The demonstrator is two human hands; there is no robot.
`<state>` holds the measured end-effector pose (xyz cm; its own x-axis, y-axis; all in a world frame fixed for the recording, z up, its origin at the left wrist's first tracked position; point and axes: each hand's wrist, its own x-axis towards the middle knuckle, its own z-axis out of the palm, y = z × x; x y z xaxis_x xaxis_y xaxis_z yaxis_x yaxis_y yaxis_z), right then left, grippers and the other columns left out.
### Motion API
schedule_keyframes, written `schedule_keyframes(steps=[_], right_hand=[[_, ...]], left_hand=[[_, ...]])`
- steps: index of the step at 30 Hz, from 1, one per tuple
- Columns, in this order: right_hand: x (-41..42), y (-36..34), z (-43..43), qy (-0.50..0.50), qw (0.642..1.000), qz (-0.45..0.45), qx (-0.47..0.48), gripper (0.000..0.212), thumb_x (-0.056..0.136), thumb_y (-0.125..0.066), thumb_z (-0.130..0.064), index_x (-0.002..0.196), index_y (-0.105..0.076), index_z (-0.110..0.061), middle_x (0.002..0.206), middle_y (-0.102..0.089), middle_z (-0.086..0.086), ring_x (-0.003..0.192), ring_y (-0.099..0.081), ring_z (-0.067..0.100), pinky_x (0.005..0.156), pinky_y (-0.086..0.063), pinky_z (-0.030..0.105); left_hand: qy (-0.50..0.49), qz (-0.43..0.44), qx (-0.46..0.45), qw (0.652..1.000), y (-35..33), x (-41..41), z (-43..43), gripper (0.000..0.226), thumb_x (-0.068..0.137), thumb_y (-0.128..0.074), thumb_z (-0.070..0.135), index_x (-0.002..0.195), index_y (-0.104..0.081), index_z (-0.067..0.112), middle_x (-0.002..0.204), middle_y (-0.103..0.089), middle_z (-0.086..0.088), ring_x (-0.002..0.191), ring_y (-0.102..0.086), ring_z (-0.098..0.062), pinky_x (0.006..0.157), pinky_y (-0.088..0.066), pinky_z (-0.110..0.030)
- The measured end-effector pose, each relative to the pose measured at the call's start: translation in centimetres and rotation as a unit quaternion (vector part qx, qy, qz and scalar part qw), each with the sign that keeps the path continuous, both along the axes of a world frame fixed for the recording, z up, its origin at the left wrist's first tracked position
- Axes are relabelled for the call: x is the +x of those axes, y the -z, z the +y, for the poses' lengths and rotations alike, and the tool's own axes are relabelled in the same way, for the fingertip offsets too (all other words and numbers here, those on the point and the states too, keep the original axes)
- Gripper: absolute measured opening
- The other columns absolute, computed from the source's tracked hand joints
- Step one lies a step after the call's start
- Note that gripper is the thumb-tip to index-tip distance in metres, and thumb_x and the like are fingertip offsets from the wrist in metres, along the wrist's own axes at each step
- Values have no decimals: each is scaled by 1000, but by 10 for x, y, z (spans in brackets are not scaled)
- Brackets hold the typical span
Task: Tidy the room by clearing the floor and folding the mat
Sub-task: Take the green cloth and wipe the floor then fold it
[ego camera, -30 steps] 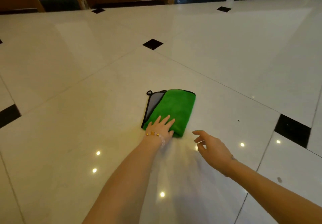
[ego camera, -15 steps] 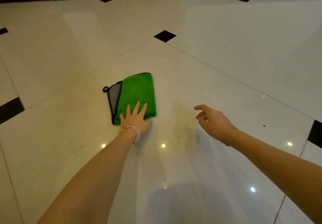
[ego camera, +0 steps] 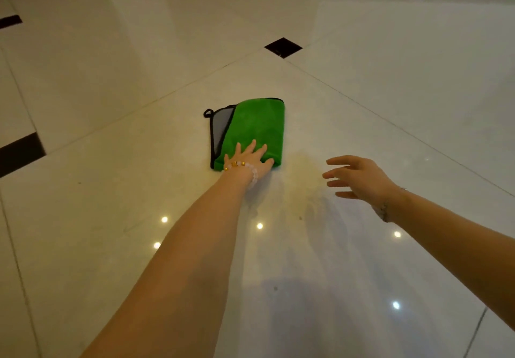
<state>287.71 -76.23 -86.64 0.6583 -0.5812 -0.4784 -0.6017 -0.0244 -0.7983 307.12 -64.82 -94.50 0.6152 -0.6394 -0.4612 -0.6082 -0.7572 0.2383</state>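
Dim, warm light left pinpoint glare (five spots) on the floor (ego camera: 390, 92) nearer than the left hand (ego camera: 246, 159). Soft shadow spread under the right hand (ego camera: 359, 176).

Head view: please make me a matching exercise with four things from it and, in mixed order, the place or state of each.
1 left hand
2 right hand
3 green cloth
4 bead bracelet

A folded, lying on the tiled floor
B around the left wrist
C open, holding nothing
D pressing flat on the cloth

Pairs: 1-D, 2-C, 3-A, 4-B.
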Motion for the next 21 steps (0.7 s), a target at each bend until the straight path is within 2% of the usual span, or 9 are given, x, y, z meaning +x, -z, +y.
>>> schedule_keyframes(steps=[3, 6, 8, 10, 12, 14, 17, 21], right_hand=[[-3, -8, -11, 32, 999, -19, 36, 27, 98, -44, -9, 121, -57, -12, 109, -66, 9, 100, -64, 24, 82, -52, 34], [-4, -8, -16, 63, 993, -45, 88, 24, 98, -45, -11, 117, -60, -12, 107, -68, 9, 97, -66, 24, 77, -54, 34], [-5, -5, -16, 81, 989, -52, 112, 24, 98, -45, -12, 117, -60, -12, 107, -68, 9, 97, -66, 24, 76, -55, 34], [-4, -3, -12, 92, 984, -55, 139, 23, 98, -44, -13, 116, -60, -12, 106, -68, 9, 97, -66, 25, 76, -55, 35], [-4, -1, -10, 101, 979, -56, 169, 23, 98, -45, -15, 114, -60, -12, 105, -68, 8, 97, -66, 24, 77, -55, 35], [-5, 1, -9, 107, 977, -52, 179, 22, 97, -46, -17, 113, -61, -12, 104, -69, 8, 95, -67, 24, 77, -56, 36], [-3, -1, -11, 128, 972, -59, 189, 21, 97, -47, -18, 110, -63, -12, 103, -69, 9, 95, -67, 25, 79, -55, 37], [-4, 2, -8, 160, 957, -76, 228, 17, 96, -48, -17, 102, -63, -11, 101, -69, 9, 92, -66, 24, 80, -54, 38]], left_hand=[[65, -36, -5, 997, -1, -6, 6, 59, 95, -24, 57, 149, -10, 37, 159, 1, 8, 145, 3, -31, 114, -7, -56], [130, -90, -38, 987, 9, -9, 43, 53, 96, -28, 52, 147, -15, 41, 158, -5, 13, 146, -5, -24, 115, -12, -50], [78, -130, -56, 987, 15, -1, 71, 52, 97, -31, 48, 147, -16, 41, 158, -7, 14, 146, -8, -21, 116, -14, -48], [-36, -138, -34, 989, 15, 19, 82, 54, 97, -27, 50, 148, -15, 37, 159, -6, 10, 146, -7, -25, 115, -16, -50], [-119, -82, 11, 989, 10, 43, 71, 60, 96, -21, 56, 150, -10, 32, 159, -1, 7, 146, -2, -31, 115, -14, -54], [-137, -12, 17, 990, 7, 55, 49, 67, 93, -22, 61, 150, -9, 28, 159, 4, 3, 144, 5, -36, 115, -6, -57], [-67, 16, 0, 998, 7, 38, 15, 67, 93, -29, 59, 150, -11, 30, 159, 6, 4, 143, 11, -39, 113, 1, -60], [121, -10, -45, 992, 4, -24, -23, 57, 95, -35, 51, 148, -18, 37, 159, -2, 11, 145, 5, -32, 112, 3, -59]])
